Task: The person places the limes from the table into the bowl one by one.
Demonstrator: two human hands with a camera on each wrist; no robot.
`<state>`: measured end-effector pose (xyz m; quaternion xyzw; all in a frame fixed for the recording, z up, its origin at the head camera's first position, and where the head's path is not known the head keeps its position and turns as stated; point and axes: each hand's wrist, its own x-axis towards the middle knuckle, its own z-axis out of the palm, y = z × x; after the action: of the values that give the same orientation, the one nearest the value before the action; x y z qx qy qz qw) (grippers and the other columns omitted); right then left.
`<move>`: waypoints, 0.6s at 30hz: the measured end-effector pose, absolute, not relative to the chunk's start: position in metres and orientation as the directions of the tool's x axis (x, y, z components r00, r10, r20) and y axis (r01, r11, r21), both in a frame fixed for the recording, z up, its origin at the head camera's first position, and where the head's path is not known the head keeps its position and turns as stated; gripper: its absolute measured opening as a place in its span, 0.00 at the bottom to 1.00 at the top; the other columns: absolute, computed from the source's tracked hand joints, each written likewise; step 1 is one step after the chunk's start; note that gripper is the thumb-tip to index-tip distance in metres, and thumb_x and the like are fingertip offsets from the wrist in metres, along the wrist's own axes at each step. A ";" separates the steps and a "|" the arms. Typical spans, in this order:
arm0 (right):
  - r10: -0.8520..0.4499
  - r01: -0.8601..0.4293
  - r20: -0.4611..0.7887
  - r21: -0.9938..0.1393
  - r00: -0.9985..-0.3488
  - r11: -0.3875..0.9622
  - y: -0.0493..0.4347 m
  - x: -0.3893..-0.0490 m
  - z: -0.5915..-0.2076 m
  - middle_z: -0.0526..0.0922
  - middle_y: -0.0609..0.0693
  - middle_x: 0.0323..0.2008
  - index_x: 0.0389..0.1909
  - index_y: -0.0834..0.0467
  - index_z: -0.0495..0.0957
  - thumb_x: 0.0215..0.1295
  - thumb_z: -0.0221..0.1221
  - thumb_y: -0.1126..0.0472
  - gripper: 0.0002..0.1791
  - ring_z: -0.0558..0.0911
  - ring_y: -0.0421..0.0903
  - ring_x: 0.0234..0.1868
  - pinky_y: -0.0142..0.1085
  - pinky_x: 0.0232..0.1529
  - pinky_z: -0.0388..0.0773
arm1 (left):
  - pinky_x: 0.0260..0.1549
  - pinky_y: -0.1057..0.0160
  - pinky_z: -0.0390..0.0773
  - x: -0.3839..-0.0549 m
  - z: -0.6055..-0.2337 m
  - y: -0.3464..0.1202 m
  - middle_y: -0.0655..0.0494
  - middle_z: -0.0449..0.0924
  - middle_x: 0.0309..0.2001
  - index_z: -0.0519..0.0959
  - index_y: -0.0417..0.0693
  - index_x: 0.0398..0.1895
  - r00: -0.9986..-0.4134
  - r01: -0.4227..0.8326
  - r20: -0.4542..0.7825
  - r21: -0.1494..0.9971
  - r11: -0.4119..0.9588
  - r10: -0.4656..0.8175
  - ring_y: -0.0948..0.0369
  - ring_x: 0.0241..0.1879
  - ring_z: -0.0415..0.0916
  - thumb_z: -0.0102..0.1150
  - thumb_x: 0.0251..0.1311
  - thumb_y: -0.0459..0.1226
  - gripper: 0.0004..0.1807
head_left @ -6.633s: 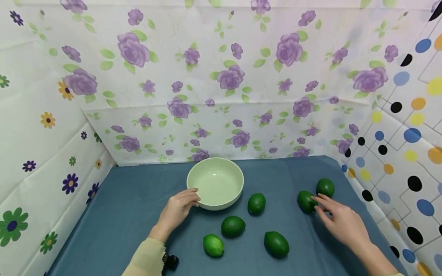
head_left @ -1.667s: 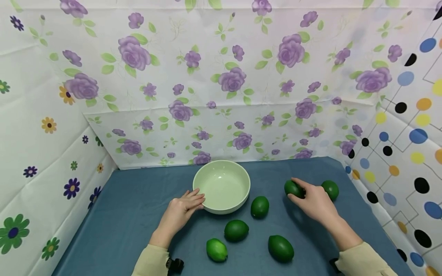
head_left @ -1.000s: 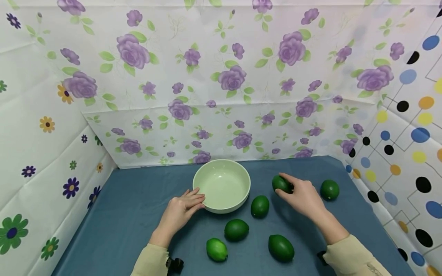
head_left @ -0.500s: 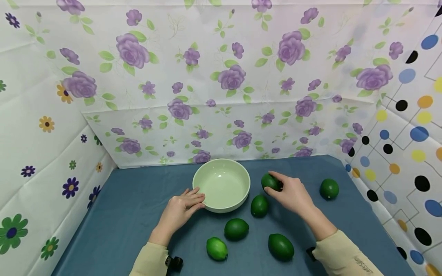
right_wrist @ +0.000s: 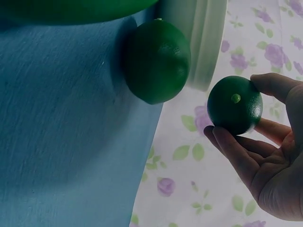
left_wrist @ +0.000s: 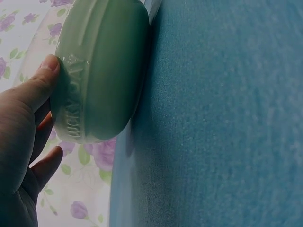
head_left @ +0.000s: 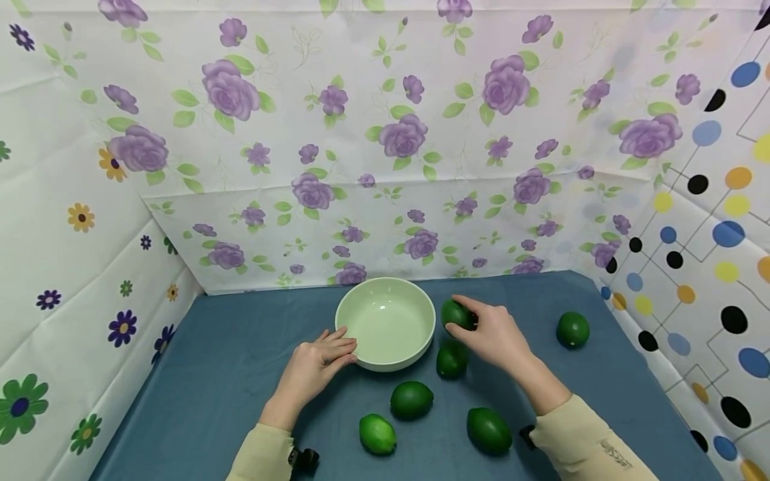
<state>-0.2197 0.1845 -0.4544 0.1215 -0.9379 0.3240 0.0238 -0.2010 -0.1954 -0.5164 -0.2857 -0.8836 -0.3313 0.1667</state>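
Observation:
My right hand point(head_left: 490, 334) pinches a dark green lime point(head_left: 456, 314) between thumb and fingertips, just right of the pale green bowl point(head_left: 368, 334). In the right wrist view the held lime point(right_wrist: 235, 105) shows its stem spot, raised beside the bowl's wall point(right_wrist: 208, 47). My left hand point(head_left: 315, 367) touches the bowl's near left rim with its fingers extended. Raised lettering shows on the bowl's side point(left_wrist: 102, 71) in the left wrist view, with the left hand's fingertip point(left_wrist: 50, 62) at its rim. The bowl's visible inside holds nothing.
Another lime point(head_left: 452, 361) lies below the held one, close to the bowl. More lie on the blue cloth point(head_left: 240, 347): one in the middle point(head_left: 412, 400), a lighter lime point(head_left: 377, 434), a larger one point(head_left: 489, 431) and a lime far right point(head_left: 573, 330). Patterned cloth walls point(head_left: 373, 80) enclose the table.
My right hand has taken hold of a lime at the right and carried it leftward to beside the bowl. The left hand stays at the bowl's rim.

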 end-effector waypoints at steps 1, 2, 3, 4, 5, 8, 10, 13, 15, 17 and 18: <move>-0.216 -0.245 0.123 -0.602 -0.969 0.760 0.184 -0.220 -0.454 0.89 0.56 0.51 0.78 0.50 0.74 0.73 0.69 0.43 0.36 0.84 0.41 0.33 0.39 0.29 0.81 | 0.71 0.47 0.74 -0.201 -0.517 -0.196 0.58 0.90 0.55 0.92 0.49 0.53 -0.779 0.618 0.487 0.487 0.618 0.394 0.57 0.66 0.80 0.77 0.62 0.41 0.17; -0.218 -0.247 0.122 -0.604 -0.968 0.758 0.183 -0.220 -0.454 0.89 0.56 0.50 0.78 0.50 0.74 0.73 0.69 0.43 0.36 0.83 0.41 0.32 0.39 0.28 0.81 | 0.71 0.46 0.74 -0.201 -0.517 -0.196 0.58 0.90 0.55 0.92 0.49 0.53 -0.776 0.621 0.491 0.482 0.618 0.396 0.57 0.66 0.80 0.77 0.62 0.41 0.16; -0.220 -0.249 0.124 -0.604 -0.968 0.757 0.181 -0.220 -0.453 0.89 0.56 0.50 0.78 0.50 0.74 0.73 0.69 0.43 0.36 0.83 0.40 0.31 0.39 0.28 0.80 | 0.71 0.46 0.74 -0.201 -0.517 -0.196 0.58 0.90 0.55 0.92 0.49 0.53 -0.773 0.623 0.495 0.480 0.618 0.396 0.57 0.66 0.80 0.77 0.62 0.41 0.16; -0.221 -0.251 0.125 -0.602 -0.967 0.758 0.180 -0.220 -0.453 0.89 0.55 0.49 0.78 0.51 0.74 0.73 0.69 0.43 0.36 0.83 0.40 0.31 0.38 0.28 0.80 | 0.71 0.46 0.74 -0.201 -0.518 -0.196 0.58 0.90 0.54 0.93 0.49 0.53 -0.772 0.624 0.497 0.478 0.618 0.396 0.57 0.66 0.80 0.77 0.62 0.41 0.16; -0.221 -0.252 0.126 -0.601 -0.967 0.759 0.179 -0.220 -0.452 0.89 0.55 0.48 0.78 0.50 0.74 0.73 0.69 0.43 0.36 0.82 0.40 0.30 0.38 0.27 0.80 | 0.70 0.46 0.74 -0.201 -0.518 -0.196 0.58 0.90 0.54 0.92 0.49 0.53 -0.771 0.625 0.498 0.475 0.619 0.396 0.56 0.66 0.80 0.77 0.62 0.41 0.17; -0.228 -0.260 0.130 -0.601 -0.965 0.756 0.174 -0.221 -0.450 0.89 0.54 0.47 0.78 0.50 0.74 0.73 0.69 0.43 0.36 0.82 0.41 0.29 0.39 0.27 0.79 | 0.71 0.47 0.74 -0.200 -0.518 -0.196 0.58 0.90 0.54 0.92 0.49 0.53 -0.776 0.619 0.494 0.477 0.623 0.392 0.57 0.66 0.80 0.77 0.61 0.41 0.17; -0.232 -0.264 0.133 -0.604 -0.964 0.752 0.171 -0.221 -0.448 0.89 0.54 0.46 0.78 0.49 0.74 0.73 0.68 0.43 0.36 0.81 0.41 0.29 0.39 0.26 0.78 | 0.71 0.47 0.74 -0.200 -0.518 -0.196 0.58 0.90 0.54 0.92 0.49 0.53 -0.779 0.616 0.489 0.481 0.624 0.392 0.57 0.66 0.80 0.77 0.62 0.41 0.17; -0.242 -0.276 0.140 -0.608 -0.960 0.745 0.166 -0.222 -0.447 0.89 0.55 0.48 0.78 0.49 0.74 0.74 0.69 0.44 0.35 0.81 0.41 0.29 0.39 0.27 0.78 | 0.71 0.46 0.74 -0.200 -0.517 -0.196 0.58 0.90 0.55 0.92 0.49 0.53 -0.783 0.613 0.483 0.488 0.621 0.393 0.57 0.67 0.79 0.77 0.62 0.41 0.17; -0.247 -0.283 0.145 -0.613 -0.958 0.738 0.162 -0.222 -0.447 0.89 0.55 0.48 0.78 0.48 0.74 0.73 0.69 0.44 0.35 0.81 0.41 0.29 0.39 0.28 0.78 | 0.71 0.45 0.74 -0.200 -0.517 -0.196 0.57 0.90 0.55 0.92 0.49 0.53 -0.780 0.616 0.483 0.486 0.619 0.397 0.56 0.67 0.79 0.77 0.62 0.41 0.17; -0.252 -0.291 0.152 -0.612 -0.956 0.735 0.159 -0.222 -0.447 0.89 0.54 0.48 0.78 0.48 0.74 0.73 0.69 0.45 0.35 0.81 0.40 0.30 0.39 0.28 0.78 | 0.71 0.46 0.74 -0.200 -0.517 -0.196 0.57 0.90 0.55 0.92 0.49 0.53 -0.780 0.616 0.483 0.484 0.622 0.397 0.57 0.67 0.79 0.77 0.62 0.41 0.17; -0.256 -0.296 0.155 -0.612 -0.954 0.733 0.157 -0.222 -0.446 0.89 0.54 0.48 0.78 0.48 0.74 0.73 0.69 0.45 0.35 0.81 0.40 0.30 0.39 0.28 0.78 | 0.71 0.46 0.74 -0.200 -0.517 -0.196 0.57 0.90 0.55 0.92 0.49 0.53 -0.779 0.617 0.484 0.481 0.623 0.397 0.57 0.67 0.79 0.77 0.62 0.41 0.17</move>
<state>-0.2219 0.1570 -0.4464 0.1483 -0.9305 0.3336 0.0301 -0.2002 -0.1957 -0.5170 -0.2864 -0.8850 -0.3263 0.1681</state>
